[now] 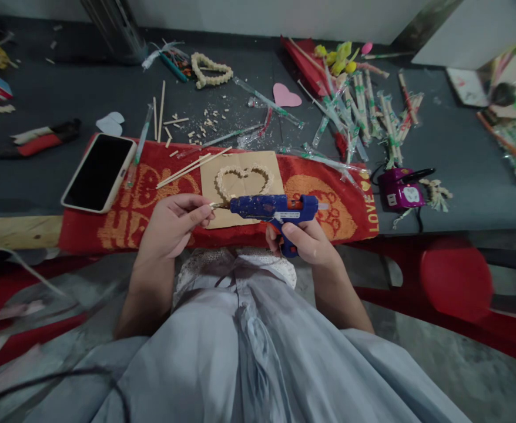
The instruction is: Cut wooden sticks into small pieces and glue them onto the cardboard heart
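My right hand (308,239) is wrapped round the handle of a blue hot glue gun (258,205), whose nozzle points left. A clear glue stick (322,207) pokes out of its back end. Between thumb and fingers, my left hand (170,226) pinches a small pale stick piece (214,205) right at the nozzle tip; fingers hide most of it. Just beyond the gun lies a heart outline of short stick pieces (223,176) on a square of brown cardboard (209,167). Two long thin sticks (191,167) rest across the red towel (152,176) under the cardboard.
A phone (99,170) lies at left, near red-handled pliers (42,141). Cut stick bits (207,120) are scattered behind the cardboard. A finished-looking stick heart (211,71), a pink paper heart (287,95), wrapped sticks (364,100) and a purple device (401,189) stand farther off. Red stools (456,273) flank me.
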Demonstrator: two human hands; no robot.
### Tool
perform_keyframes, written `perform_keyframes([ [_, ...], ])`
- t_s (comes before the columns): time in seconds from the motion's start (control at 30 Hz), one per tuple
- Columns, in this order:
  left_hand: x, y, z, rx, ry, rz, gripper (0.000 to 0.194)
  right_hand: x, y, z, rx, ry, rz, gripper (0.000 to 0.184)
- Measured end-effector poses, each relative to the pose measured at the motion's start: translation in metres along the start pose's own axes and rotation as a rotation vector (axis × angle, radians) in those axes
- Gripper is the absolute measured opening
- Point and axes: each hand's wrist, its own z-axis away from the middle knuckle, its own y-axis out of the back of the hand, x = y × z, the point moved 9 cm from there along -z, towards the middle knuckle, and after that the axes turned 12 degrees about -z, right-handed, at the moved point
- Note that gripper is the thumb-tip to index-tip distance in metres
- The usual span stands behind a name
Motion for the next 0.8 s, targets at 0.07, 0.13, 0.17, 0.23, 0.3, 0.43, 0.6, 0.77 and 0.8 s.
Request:
perform_keyframes([
  [0.07, 0.0, -0.001, 0.0, -0.007, -0.006, -0.003, 0.025, 0.002, 0.001, 0.0, 0.004, -0.009, 0.005, 0.042],
  [0.13, 0.0, -0.001, 0.0, -0.013, -0.012, -0.01, 0.028, 0.003, 0.002, 0.0, 0.009, -0.018, 0.014, 0.043],
  [0.17, 0.0, -0.001, -0.001, -0.017, -0.015, -0.016, 0.03, 0.004, 0.002, 0.0, 0.009, -0.019, 0.014, 0.043],
  [0.23, 0.0, -0.001, -0.001, -0.019, -0.022, -0.024, 0.031, 0.004, 0.002, 0.001, 0.005, -0.019, 0.0, 0.042],
  [0.3, 0.0, -0.001, -0.002, -0.019, -0.028, -0.026, 0.032, 0.005, 0.003, 0.001, 0.002, -0.015, -0.017, 0.04],
  [0.43, 0.0, 0.0, -0.002, -0.008, -0.02, -0.015, 0.033, 0.005, 0.006, 0.003, 0.028, -0.013, -0.024, 0.039],
  [0.6, -0.007, 0.004, -0.007, 0.01, -0.009, 0.021, 0.032, 0.004, 0.022, 0.009, 0.141, -0.032, 0.032, 0.04],
  [0.77, -0.013, 0.013, -0.019, 0.044, -0.023, -0.007, 0.032, -0.024, 0.062, 0.011, 0.349, 0.033, 0.562, 0.033],
  [0.8, -0.013, 0.015, -0.022, 0.051, -0.025, -0.015, 0.033, -0.034, 0.071, 0.011, 0.41, 0.071, 0.774, 0.031],
])
